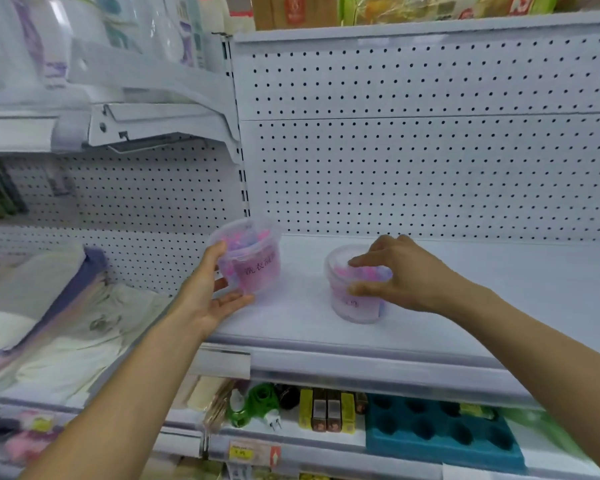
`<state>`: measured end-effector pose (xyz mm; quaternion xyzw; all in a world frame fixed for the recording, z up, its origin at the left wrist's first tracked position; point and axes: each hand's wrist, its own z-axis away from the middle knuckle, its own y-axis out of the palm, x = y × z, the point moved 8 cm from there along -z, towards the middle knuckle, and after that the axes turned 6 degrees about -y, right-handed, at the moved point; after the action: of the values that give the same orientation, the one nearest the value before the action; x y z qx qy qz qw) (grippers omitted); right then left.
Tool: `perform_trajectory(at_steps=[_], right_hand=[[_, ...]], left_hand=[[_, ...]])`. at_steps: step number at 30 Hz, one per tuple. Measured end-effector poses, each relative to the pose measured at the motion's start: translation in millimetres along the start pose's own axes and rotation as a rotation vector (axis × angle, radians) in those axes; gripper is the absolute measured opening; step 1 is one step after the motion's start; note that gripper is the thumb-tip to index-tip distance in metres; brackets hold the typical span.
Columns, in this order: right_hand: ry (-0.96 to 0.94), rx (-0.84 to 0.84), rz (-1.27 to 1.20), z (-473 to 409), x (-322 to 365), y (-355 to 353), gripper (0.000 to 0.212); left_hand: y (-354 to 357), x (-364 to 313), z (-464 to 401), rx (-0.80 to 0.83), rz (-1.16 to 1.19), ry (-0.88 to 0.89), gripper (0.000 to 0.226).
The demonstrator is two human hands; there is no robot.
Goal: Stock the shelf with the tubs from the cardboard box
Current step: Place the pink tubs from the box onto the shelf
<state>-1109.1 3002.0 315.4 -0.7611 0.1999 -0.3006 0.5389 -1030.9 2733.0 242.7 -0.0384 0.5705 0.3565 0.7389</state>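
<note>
Shelf (pixel 430 327): painted white metal, smooth, satin sheen. Back panel (pixel 430 174): perforated white metal, matt. Left tub (pixel 253 261) and right tub (pixel 355 299), frame centre: translucent plastic, glossy, pink-purple contents showing through. Teal tray (pixel 440 434), lower right: moulded plastic, dull. Packs (pixel 66 323), left of frame: soft clear film, shiny, wrinkled.

Right tub (pixel 355 296): label blurred, unreadable; lid partly hidden by right hand (pixel 400 277). Top-shelf packages (pixel 395 8) cut off by frame edge.
</note>
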Motion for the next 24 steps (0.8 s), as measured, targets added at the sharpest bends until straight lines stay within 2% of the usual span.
perform_trajectory(at_steps=[6,9,13,19,22,24], right_hand=[[-0.051,-0.042,-0.200,-82.9,0.4,35.0,0.038],[-0.043,-0.007,-0.206,-131.8,6.8,51.6,0.038],[-0.044,0.010,-0.224,-187.4,15.0,69.0,0.038],[-0.041,0.006,-0.172,-221.7,20.0,80.2,0.045],[-0.197,-0.154,-0.231,-202.4,44.2,63.5,0.066],[-0.367,-0.212,-0.256,-182.6,71.7,51.4,0.070]], left_hand=[[-22.6,-24.5,-26.8,-0.021,0.014,0.008,0.062],[-36.2,-39.1,-39.6,-0.036,0.015,0.015,0.062],[-49.3,-58.7,-55.5,-0.048,-0.030,0.011,0.050],[-56.4,-71.8,-69.8,-0.009,-0.082,-0.013,0.045],[-52.1,-73.9,-71.5,0.042,-0.145,-0.008,0.039],[-44.5,-73.2,-70.3,0.085,-0.215,-0.005,0.037]])
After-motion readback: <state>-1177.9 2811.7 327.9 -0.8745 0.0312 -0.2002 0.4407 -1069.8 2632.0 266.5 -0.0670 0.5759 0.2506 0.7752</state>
